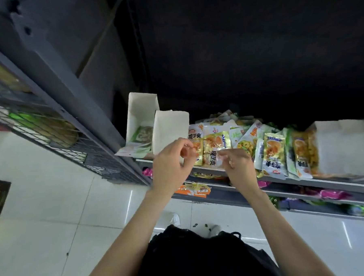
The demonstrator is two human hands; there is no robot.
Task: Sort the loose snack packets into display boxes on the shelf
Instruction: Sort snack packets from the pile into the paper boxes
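Note:
Several loose yellow, green and white snack packets (272, 152) lie heaped along the shelf (318, 182). Two open white display boxes stand at its left end: the far box (142, 107) holds green packets (142, 136), and I cannot see inside the nearer box (171, 125). A third white box (342, 148) stands blurred at the right. My left hand (171, 166) has its fingers curled, pinching the left edge of a yellow-orange packet (198, 150) beside the nearer box. My right hand (238, 166) pinches the lower white edge of the neighbouring yellow packet (214, 145).
Lower shelves (306, 196) hold pink, green and orange packets. A grey wire-mesh rack (56, 131) with goods runs along the left. White floor tiles (54, 208) lie below, with my shoes and dark clothing (196, 259) at the bottom.

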